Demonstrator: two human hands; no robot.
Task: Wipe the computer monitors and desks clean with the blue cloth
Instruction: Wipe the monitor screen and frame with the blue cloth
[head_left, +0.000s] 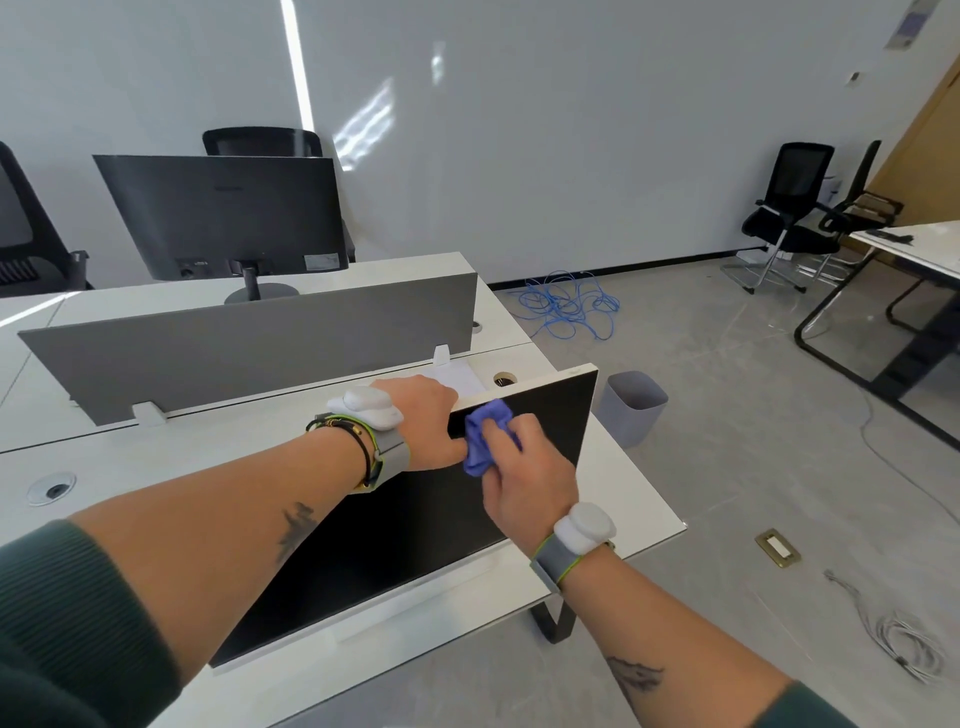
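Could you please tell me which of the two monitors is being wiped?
The nearer monitor, black screen facing us: the right hand holds the blue cloth against it. The farther monitor shows its back, untouched.

The near monitor (405, 545) has a black, unlit screen in a pale frame. It stands leaning back near the right edge of the white surface (156, 457), with the left hand (426, 421) gripping its top edge. The blue cloth (480, 441) is bunched up and pressed against the upper part of that screen, held by the right hand (524, 467). A second monitor (223, 213) shows its dark grey back and stands on a round foot on the far surface (363, 270).
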